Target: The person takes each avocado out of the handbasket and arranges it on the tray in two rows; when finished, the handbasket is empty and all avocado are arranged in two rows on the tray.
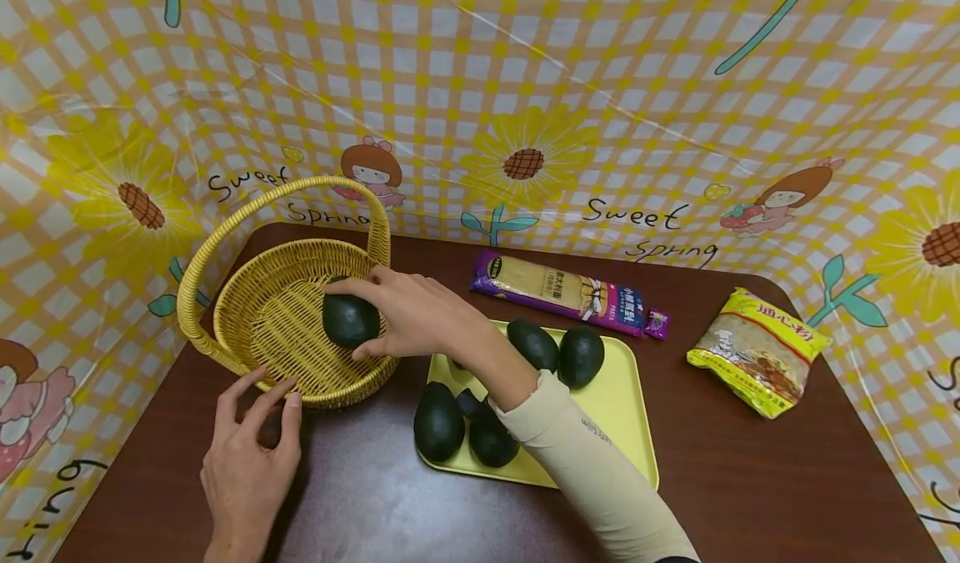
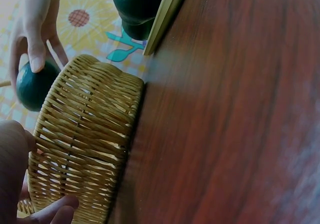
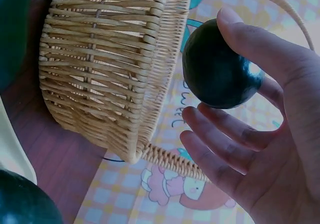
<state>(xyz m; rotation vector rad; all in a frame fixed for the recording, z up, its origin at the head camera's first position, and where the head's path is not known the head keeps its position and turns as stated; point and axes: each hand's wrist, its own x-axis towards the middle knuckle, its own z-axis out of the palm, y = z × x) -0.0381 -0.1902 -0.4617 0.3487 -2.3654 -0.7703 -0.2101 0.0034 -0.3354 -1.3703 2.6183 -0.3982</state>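
Note:
A dark green avocado [image 1: 350,321] is pinched between the thumb and fingers of my right hand [image 1: 412,313], over the mouth of the yellow wicker basket [image 1: 307,396]. In the right wrist view the avocado [image 3: 215,69] stands clear of the basket rim [image 3: 150,59]. My left hand [image 1: 251,463] is at the basket's near left side, thumb and fingers spread with the fingertips right at the rim. More avocados [image 1: 438,423] lie on a yellow tray [image 1: 615,429], partly hidden by my right forearm.
Behind the tray lies a purple pasta packet [image 1: 558,290] with a small purple sachet [image 1: 657,324] at its end. A yellow food bag [image 1: 757,350] is on the right of the brown table [image 1: 720,480]. The basket's tall handle [image 1: 277,189] arches over it. A checked cloth hangs behind.

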